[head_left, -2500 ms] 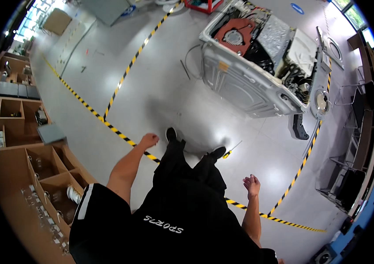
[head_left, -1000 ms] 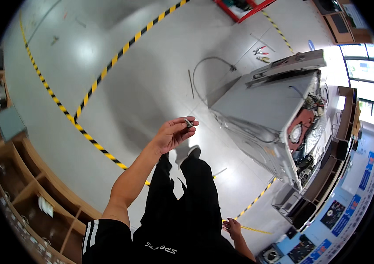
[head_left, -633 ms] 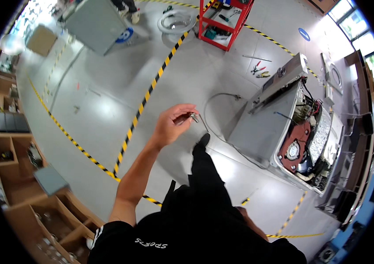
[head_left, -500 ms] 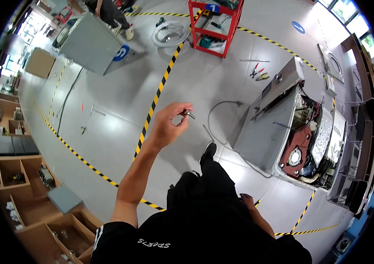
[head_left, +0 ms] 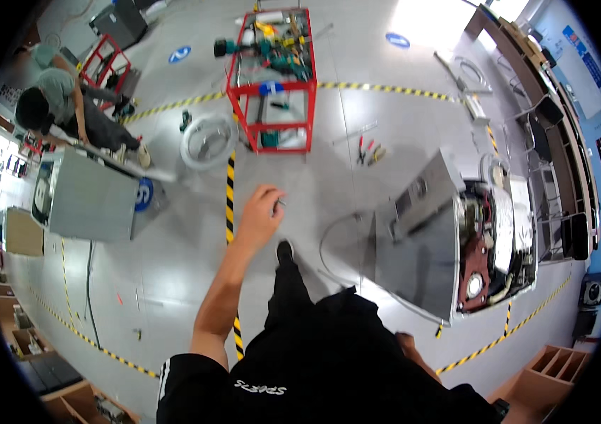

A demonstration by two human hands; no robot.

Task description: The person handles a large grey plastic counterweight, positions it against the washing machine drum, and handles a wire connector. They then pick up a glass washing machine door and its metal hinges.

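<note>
My left hand point(head_left: 261, 215) is held out over the floor, its thumb and fingers pinched on a small metal piece point(head_left: 282, 203), mostly hidden by the fingers. Low by my right side hangs my right hand point(head_left: 406, 344), with fingers curled and partly hidden by my shirt. A short yellow-and-black thing point(head_left: 439, 331) shows just beyond it; I cannot tell whether the hand holds it. To the right lies a grey washing machine point(head_left: 417, 261), its inner parts exposed on the far side. A grey hose point(head_left: 324, 244) curves on the floor beside it.
Ahead stands a red tool cart point(head_left: 272, 116) loaded with tools, with a round door ring point(head_left: 209, 141) beside it. Pliers point(head_left: 376, 154) lie on the floor. At left, another person point(head_left: 60, 99) bends over a second grey machine point(head_left: 96, 198). Striped tape point(head_left: 230, 205) crosses the floor.
My view has swung left and up, bringing the cart's top and the other person into sight. My left hand still pinches the metal piece, which now shows less.
</note>
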